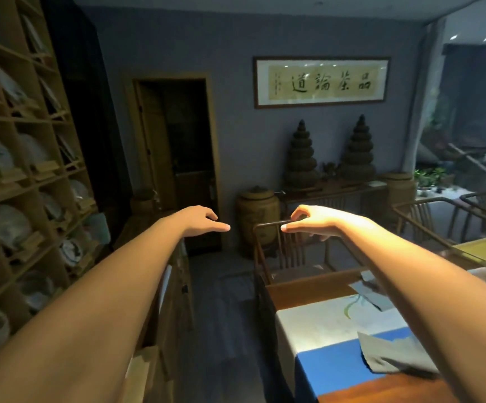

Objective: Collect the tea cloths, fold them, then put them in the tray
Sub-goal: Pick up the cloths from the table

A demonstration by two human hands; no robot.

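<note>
Two grey cloths (393, 356) lie crumpled on the worktop (332, 324), one near, one further along at the right arm; limp and light, best pinched at a corner or hem. Both arms stretch forward at chest height, well above them. Left hand (204, 223) has relaxed fingers, empty; right hand (311, 221) hangs loosely curled, seemingly holding nothing

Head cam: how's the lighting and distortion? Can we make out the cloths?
Head view: dim room, warm light hitting the right hand and forearm, left hand duller. Wide-angle bends the shelves at the left edge. Glare spots on the framed calligraphy. Soft overall; the grey cloth on the table is readable, the farther cloth blurrier.
</note>
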